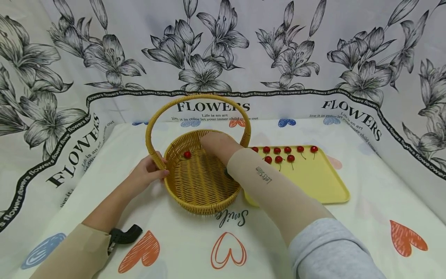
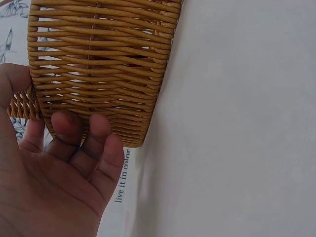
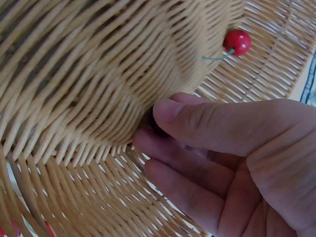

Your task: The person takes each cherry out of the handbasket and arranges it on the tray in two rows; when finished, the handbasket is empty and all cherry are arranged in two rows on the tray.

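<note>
A round woven basket [image 1: 203,209] with a tall arched handle stands in the middle of the table. My left hand [image 1: 145,174] grips its left side where the handle meets the rim; in the left wrist view the fingers curl against the woven wall [image 2: 98,74]. Inside the basket, my right hand [image 1: 218,145] is low by the far wall, its fingertips hidden in the head view. The right wrist view shows the thumb and forefinger pinching a dark red cherry [image 3: 156,127], mostly covered. Another red cherry [image 1: 187,154] with a green stem lies in the basket, left of that hand.
To the right, a yellow tray [image 1: 320,182] bears several red cherries [image 1: 278,159] in two rows, partly behind my right forearm. A flower-printed cloth hangs behind and beside the table. The white tablecloth has printed hearts [image 1: 229,251].
</note>
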`<state>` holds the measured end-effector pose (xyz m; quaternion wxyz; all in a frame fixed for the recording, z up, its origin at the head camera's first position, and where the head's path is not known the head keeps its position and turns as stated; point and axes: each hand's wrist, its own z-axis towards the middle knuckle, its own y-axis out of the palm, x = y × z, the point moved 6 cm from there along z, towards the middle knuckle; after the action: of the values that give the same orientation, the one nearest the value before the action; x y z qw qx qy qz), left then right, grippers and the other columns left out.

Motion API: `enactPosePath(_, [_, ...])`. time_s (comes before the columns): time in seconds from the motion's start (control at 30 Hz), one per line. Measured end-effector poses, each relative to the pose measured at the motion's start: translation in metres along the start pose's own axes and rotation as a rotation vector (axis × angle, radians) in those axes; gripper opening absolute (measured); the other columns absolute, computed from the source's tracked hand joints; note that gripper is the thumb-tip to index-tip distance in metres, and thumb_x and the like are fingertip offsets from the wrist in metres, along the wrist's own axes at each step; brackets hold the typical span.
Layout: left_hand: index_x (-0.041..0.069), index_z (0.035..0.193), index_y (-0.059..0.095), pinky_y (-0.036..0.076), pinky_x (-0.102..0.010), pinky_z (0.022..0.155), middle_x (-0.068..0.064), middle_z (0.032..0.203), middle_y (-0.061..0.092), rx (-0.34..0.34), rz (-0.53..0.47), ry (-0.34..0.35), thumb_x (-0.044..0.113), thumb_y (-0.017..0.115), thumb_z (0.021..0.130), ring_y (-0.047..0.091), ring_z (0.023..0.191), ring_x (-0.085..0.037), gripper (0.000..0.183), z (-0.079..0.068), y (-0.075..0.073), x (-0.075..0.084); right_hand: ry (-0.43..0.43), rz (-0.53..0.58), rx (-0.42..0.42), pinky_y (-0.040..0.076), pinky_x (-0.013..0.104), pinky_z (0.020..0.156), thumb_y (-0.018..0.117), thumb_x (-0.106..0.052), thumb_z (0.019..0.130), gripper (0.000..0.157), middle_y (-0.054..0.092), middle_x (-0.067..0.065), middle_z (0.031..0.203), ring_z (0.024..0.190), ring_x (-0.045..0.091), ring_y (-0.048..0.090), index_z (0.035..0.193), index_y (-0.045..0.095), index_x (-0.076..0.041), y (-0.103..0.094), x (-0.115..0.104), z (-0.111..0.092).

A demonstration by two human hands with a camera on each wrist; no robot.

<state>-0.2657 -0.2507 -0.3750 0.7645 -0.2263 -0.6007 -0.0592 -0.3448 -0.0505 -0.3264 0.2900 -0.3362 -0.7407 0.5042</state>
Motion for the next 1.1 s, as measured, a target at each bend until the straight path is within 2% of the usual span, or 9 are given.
enactPosePath(0.23, [-0.013,0.115,0.045,0.057,-0.031,0.065,-0.006,0.090,0.065,0.009,0.000,0.008,-0.004,0.063,0.096,0.064,0.072,-0.017,0.027,0.000,0.000,0.001,-0.025,0.092,-0.064,0.038,0.029,0.074,0.049,-0.010,0.105,0.017,0.063,0.005,0.104,0.086,0.018,0.050,0.108,0.066,-0.011,-0.001,-0.001,0.002])
enactPosePath(0.33, [-0.013,0.114,0.045,0.057,-0.032,0.064,-0.007,0.090,0.065,0.003,-0.015,0.016,-0.004,0.062,0.096,0.064,0.072,-0.017,0.026,0.000,0.000,0.001,-0.037,0.143,-0.116,0.037,0.029,0.069,0.053,-0.013,0.103,0.012,0.055,0.002,0.091,0.078,0.016,0.047,0.096,0.062,-0.013,0.001,-0.003,0.002])
enactPosePath(0.5, [-0.011,0.114,0.047,0.057,-0.032,0.064,-0.007,0.090,0.065,0.005,-0.016,0.016,-0.004,0.062,0.096,0.063,0.072,-0.017,0.024,0.000,-0.001,0.000,-0.067,0.179,-0.123,0.033,0.029,0.061,0.059,-0.015,0.098,0.026,0.039,-0.001,0.069,0.062,0.015,0.036,0.074,0.049,-0.016,0.002,-0.007,0.006])
enactPosePath(0.6, [-0.010,0.114,0.047,0.057,-0.032,0.065,-0.006,0.090,0.065,0.005,-0.007,0.008,-0.004,0.063,0.096,0.063,0.073,-0.017,0.025,0.000,-0.001,-0.001,-0.061,0.156,-0.076,0.036,0.028,0.062,0.062,-0.016,0.096,0.022,0.048,0.000,0.072,0.065,0.015,0.043,0.077,0.052,-0.015,0.002,-0.009,0.007])
enactPosePath(0.7, [-0.010,0.114,0.048,0.057,-0.032,0.065,-0.006,0.090,0.065,0.006,-0.006,-0.005,-0.004,0.063,0.096,0.063,0.073,-0.017,0.024,0.001,0.000,-0.002,-0.038,0.114,-0.064,0.040,0.029,0.069,0.066,-0.019,0.097,0.013,0.060,0.002,0.088,0.076,0.017,0.050,0.089,0.060,-0.012,0.003,-0.010,0.006])
enactPosePath(0.77, [-0.010,0.114,0.048,0.057,-0.032,0.065,-0.006,0.090,0.065,0.009,-0.007,-0.014,-0.004,0.063,0.096,0.063,0.073,-0.018,0.024,0.001,0.001,-0.002,-0.029,0.090,-0.075,0.040,0.029,0.069,0.067,-0.018,0.098,0.009,0.062,0.003,0.095,0.079,0.017,0.050,0.094,0.063,-0.011,0.004,-0.010,0.005])
enactPosePath(0.83, [-0.010,0.115,0.049,0.057,-0.032,0.066,-0.006,0.091,0.064,0.013,-0.003,-0.023,-0.004,0.063,0.096,0.063,0.073,-0.019,0.024,0.001,0.002,-0.002,-0.026,0.100,-0.099,0.039,0.028,0.066,0.069,-0.015,0.097,0.008,0.060,0.003,0.091,0.075,0.017,0.048,0.092,0.062,-0.012,0.004,-0.009,0.004])
enactPosePath(1.0, [-0.010,0.115,0.049,0.057,-0.031,0.066,-0.006,0.091,0.064,0.022,0.010,-0.028,-0.003,0.063,0.096,0.062,0.074,-0.020,0.025,0.000,0.002,0.000,-0.074,0.234,-0.110,0.032,0.028,0.057,0.067,-0.007,0.094,0.016,0.045,0.001,0.069,0.060,0.014,0.036,0.078,0.061,-0.010,-0.009,-0.001,-0.004])
enactPosePath(1.1, [-0.010,0.114,0.048,0.057,-0.032,0.066,-0.007,0.091,0.064,0.022,0.011,-0.027,-0.003,0.063,0.096,0.062,0.073,-0.020,0.025,-0.001,0.001,0.001,-0.155,0.315,-0.078,0.041,0.025,0.062,0.062,-0.004,0.095,0.015,0.060,-0.001,0.078,0.066,0.009,0.048,0.091,0.076,-0.008,-0.020,0.002,-0.016])
